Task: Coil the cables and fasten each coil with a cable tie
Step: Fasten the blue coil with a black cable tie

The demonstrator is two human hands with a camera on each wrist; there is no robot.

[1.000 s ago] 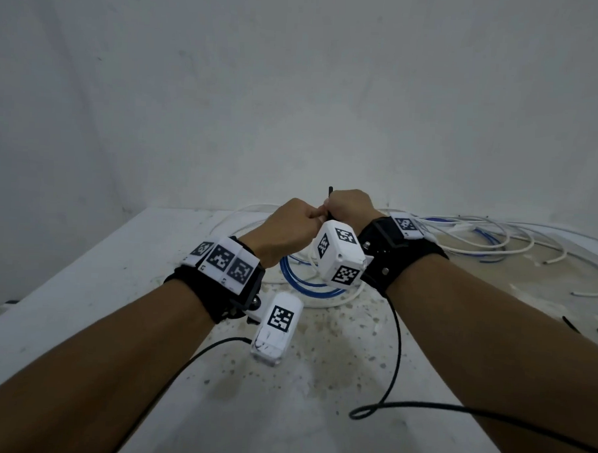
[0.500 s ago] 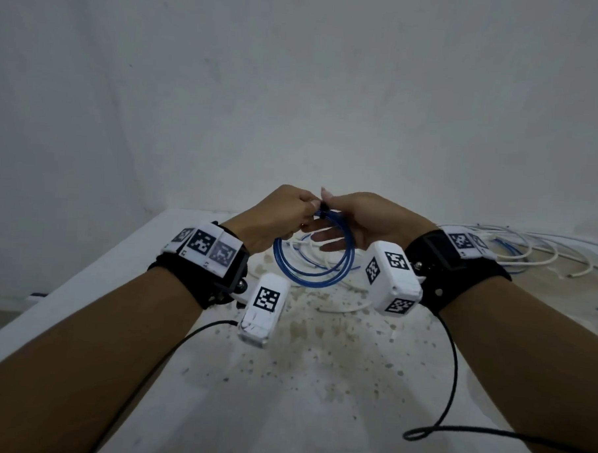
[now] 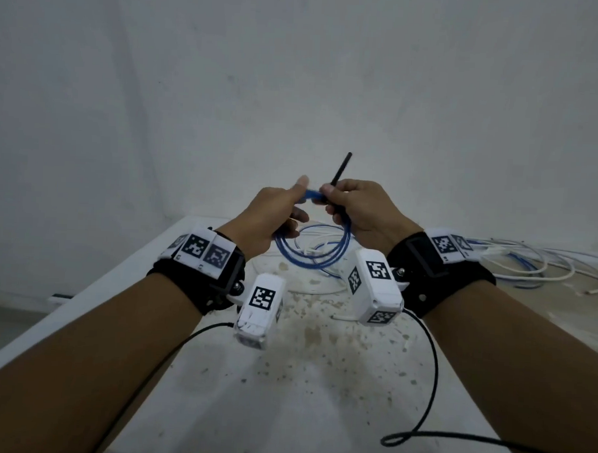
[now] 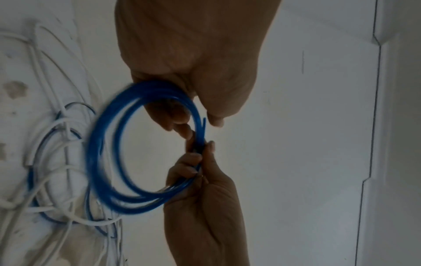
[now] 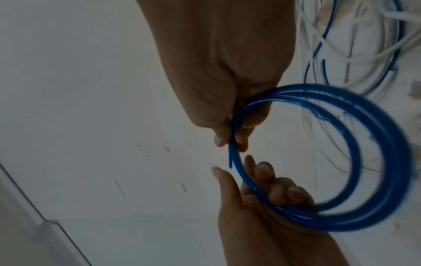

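Two hands work above the bench (image 3: 215, 376), and between them hangs one blue cable coil (image 3: 315, 251), a round bundle of several thin, smooth, glossy loops held clear of the surface. The left hand (image 3: 274, 218) has its fingers curled through the coil's upper left arc, with the thumb lying straighter along the top. The right hand (image 3: 363, 208) pinches the upper right arc between thumb and fingertips, and the same pinch grips one black cable tie (image 3: 339, 170), a slim stiff strip whose free tail juts upward and slightly right from the fist. In the right wrist view a short loose end of the blue cable sticks out just beyond that pinch.

On the bench behind the coil lies a loose tangle of white cables (image 3: 529, 267), thin and round in section, with at least one further blue cable (image 3: 520, 261) threaded through; the strands overlap too much to count. The bench top is white, hard and flat, speckled with brown stains near its middle. Each wrist wears one black strap carrying a white boxy camera with square black-and-white markers, and one thin black lead trails from each camera.
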